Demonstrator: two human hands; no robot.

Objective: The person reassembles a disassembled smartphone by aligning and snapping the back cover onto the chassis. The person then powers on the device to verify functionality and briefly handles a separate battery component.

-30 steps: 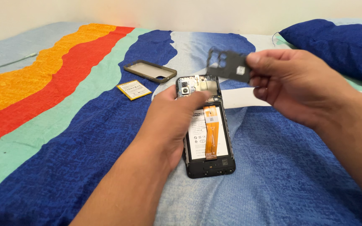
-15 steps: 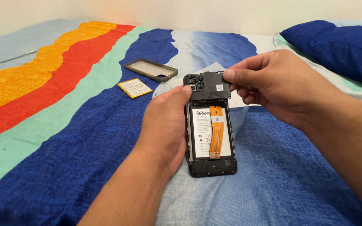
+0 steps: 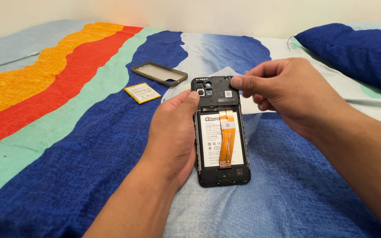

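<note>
Black plastic is what the hands are working on — an opened smartphone with its back off [image 3: 221, 132], lying on the striped bedspread [image 3: 89, 132], white battery and orange flex cable showing. Right hand [image 3: 287, 94] is pinching the black inner cover plate [image 3: 219, 91] at the top edge, seating it over the camera end; left hand [image 3: 173, 132] is curling against the phone's left side, steadying it. Judging by this, pressing it flush comes next — needing even pressure. Grey phone case [image 3: 159, 73] and yellow flat battery [image 3: 142, 92] are lying apart
</note>
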